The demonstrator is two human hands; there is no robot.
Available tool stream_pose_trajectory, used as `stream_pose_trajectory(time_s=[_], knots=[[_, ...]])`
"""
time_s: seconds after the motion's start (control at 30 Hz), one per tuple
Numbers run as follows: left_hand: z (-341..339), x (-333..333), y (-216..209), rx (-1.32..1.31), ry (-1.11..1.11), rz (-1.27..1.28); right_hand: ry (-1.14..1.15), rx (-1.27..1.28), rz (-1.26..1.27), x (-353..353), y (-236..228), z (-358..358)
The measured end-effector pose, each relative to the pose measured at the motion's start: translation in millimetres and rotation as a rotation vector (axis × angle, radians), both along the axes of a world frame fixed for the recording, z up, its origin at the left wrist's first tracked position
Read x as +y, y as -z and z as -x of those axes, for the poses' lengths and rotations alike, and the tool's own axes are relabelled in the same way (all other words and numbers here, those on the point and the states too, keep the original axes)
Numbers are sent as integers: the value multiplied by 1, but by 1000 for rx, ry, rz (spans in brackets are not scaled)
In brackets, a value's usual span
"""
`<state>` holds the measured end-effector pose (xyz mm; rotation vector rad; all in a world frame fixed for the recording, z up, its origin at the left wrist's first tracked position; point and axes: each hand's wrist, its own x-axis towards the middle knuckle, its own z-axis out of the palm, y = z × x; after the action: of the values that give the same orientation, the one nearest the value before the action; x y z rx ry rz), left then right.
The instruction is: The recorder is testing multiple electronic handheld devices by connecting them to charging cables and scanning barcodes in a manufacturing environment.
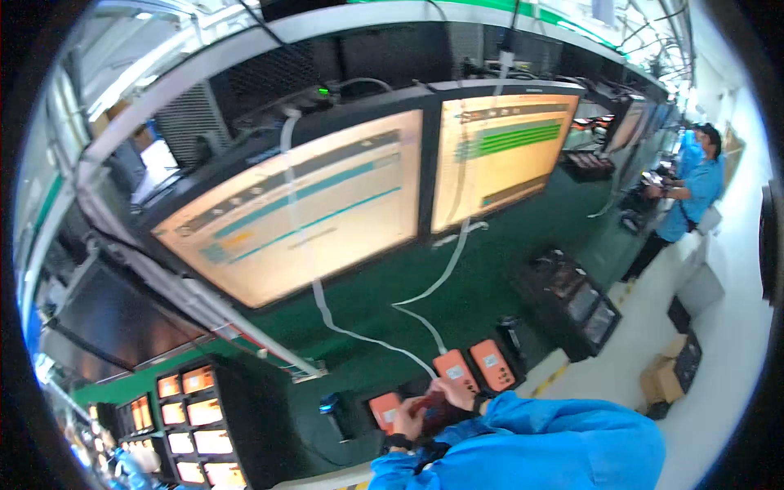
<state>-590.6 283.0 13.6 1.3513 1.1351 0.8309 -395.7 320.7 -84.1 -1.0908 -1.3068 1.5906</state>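
Observation:
Both hands meet low in the picture, around a small dark red flat object [430, 403] whose kind is too blurred to make out. My left hand [407, 421] is closed on its left side, and my right hand [459, 395] grips it from the right. Beside my left hand lies a salmon-orange phone-like device [385, 407], partly covered. Just beyond my right hand is a second orange device [454, 371] with dark round spots and a pale label. A third orange device [491, 364] lies to its right. White cables run down toward the devices.
Two lit monitors, left [302, 212] and right [502, 155], stand behind the green bench top [376, 318]. A black tray [567, 302] is at right; a black handheld tool [333, 416] lies left. Racks of lit screens [196, 416] stand lower left. A co-worker [694, 188] stands far right.

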Motion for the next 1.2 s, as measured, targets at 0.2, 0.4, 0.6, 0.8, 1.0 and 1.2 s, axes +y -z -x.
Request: stream_pose_trajectory(time_s=[0.2,0.4,0.6,0.8,1.0,1.2], knots=[[-4,1,-19,143,-16,-10,-32,-320,-259,-3,-135,1],[-14,-4,-16,280,-4,-45,-111,-241,-125,3,-151,-1],[-15,-12,-18,258,-54,-21,-263,-422,-368,2,-158,-1],[-7,-15,-7,271,-45,21,-208,-507,-453,-4,-149,7],[-16,25,81,-136,-436,300,327,-656,-576,44,-113,-13],[-34,29,10,142,-659,-176,426,-1455,-491,84,-58,-35]])
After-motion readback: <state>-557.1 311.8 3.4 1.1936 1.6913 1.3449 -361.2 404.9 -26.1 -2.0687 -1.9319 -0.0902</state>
